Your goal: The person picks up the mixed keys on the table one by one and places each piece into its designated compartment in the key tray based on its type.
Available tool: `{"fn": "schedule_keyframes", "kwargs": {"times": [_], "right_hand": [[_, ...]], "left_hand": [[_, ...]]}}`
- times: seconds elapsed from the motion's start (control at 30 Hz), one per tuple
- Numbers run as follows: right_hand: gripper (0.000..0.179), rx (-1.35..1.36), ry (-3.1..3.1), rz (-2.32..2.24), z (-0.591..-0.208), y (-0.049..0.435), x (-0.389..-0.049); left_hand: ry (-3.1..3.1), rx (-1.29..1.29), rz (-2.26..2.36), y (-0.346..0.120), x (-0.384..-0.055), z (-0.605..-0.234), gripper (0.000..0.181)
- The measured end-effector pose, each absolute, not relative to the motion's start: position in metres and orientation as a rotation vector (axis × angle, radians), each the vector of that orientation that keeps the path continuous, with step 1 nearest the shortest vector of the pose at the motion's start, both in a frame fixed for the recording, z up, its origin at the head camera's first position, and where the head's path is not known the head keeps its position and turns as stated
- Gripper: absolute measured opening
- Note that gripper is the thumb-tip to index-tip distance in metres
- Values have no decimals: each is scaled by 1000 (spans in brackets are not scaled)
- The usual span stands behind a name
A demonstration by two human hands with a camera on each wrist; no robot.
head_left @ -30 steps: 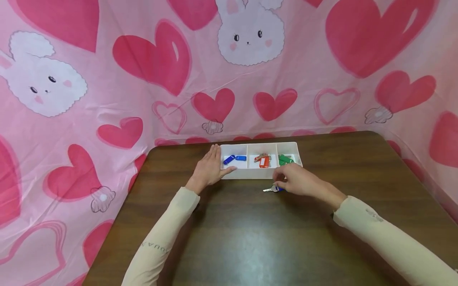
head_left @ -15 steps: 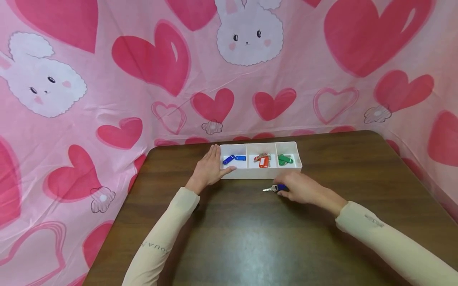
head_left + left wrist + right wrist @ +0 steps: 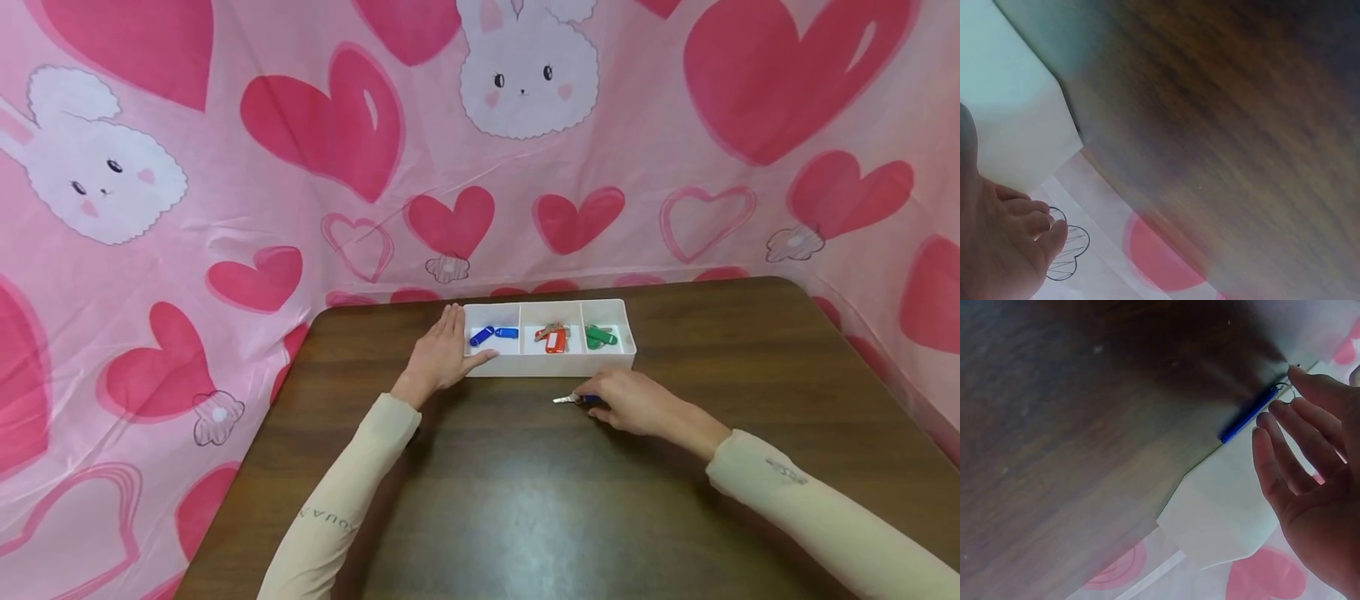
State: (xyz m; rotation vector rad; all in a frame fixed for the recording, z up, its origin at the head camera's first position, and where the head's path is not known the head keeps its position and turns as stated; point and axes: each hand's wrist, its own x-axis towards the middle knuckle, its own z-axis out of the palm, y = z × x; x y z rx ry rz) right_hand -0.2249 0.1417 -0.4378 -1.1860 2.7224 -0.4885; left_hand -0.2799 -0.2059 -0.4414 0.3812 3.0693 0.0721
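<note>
A silver key point(image 3: 566, 400) with a blue key tag point(image 3: 592, 400) lies at table level in front of the white tray point(image 3: 551, 365). My right hand point(image 3: 633, 402) is over the tag with its fingers bent. In the right wrist view the tag point(image 3: 1249, 415) shows edge-on, its ring point(image 3: 1293, 395) in the gap between thumb point(image 3: 1319, 394) and fingers; no firm pinch shows. My left hand point(image 3: 437, 354) rests against the tray's left end, fingers straight and thumb along the front wall. The left wrist view shows this hand point(image 3: 1007, 244) beside the tray's white side point(image 3: 1029, 137).
The tray has three compartments: blue key tags point(image 3: 482, 337) at left, red tags point(image 3: 556, 341) with keys in the middle, green tags point(image 3: 600, 337) at right. A brown wooden table point(image 3: 510, 500) carries it. A pink heart-patterned cloth point(image 3: 337, 108) hangs behind.
My right hand has shifted slightly towards me and off the tray's front edge. The key stays nearly in place and looks thinner now. The left hand has kept its place.
</note>
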Motion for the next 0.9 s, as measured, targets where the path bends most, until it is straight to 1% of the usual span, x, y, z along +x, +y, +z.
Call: {"fn": "schedule_keyframes", "kwargs": {"times": [0.13, 0.37, 0.9], "right_hand": [[35, -1205, 2727, -480, -440, 142, -226], [25, -1281, 2745, -448, -444, 141, -228], [20, -1350, 2720, -456, -440, 143, -230]], "left_hand": [[3077, 387, 86, -206, -280, -442, 114], [3057, 369, 100, -207, -280, -442, 115], [3065, 371, 116, -206, -279, -440, 115]]}}
